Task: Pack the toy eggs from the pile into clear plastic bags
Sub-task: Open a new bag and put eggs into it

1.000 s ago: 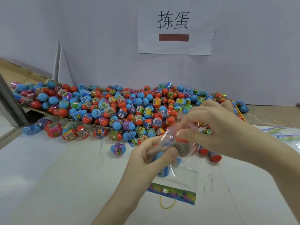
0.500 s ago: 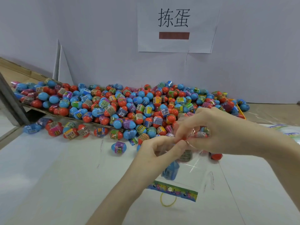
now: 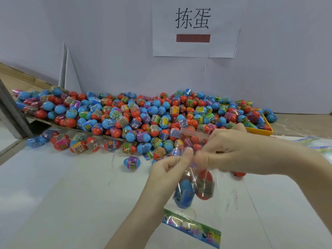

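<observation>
A big pile of red and blue toy eggs (image 3: 143, 115) lies along the back wall. In front of it hangs a clear plastic bag (image 3: 199, 209) with a coloured strip at its bottom. A blue egg (image 3: 184, 194) and a red egg (image 3: 205, 186) sit inside it. My left hand (image 3: 170, 169) pinches the bag's top edge from the left. My right hand (image 3: 233, 151) pinches the same edge from the right, thumbs almost touching. The bag's open flap sticks up above the fingers.
A yellow tray (image 3: 260, 131) holds the pile's right end. A cardboard sheet (image 3: 71, 127) lies under the left part. One blue egg (image 3: 132, 161) lies alone on the white table (image 3: 62, 194). More printed bags (image 3: 312, 141) lie at the right. A paper sign (image 3: 194, 26) hangs on the wall.
Both hands have come together at the bag's top edge and lifted slightly. The red egg has dropped lower into the bag beside the blue one.
</observation>
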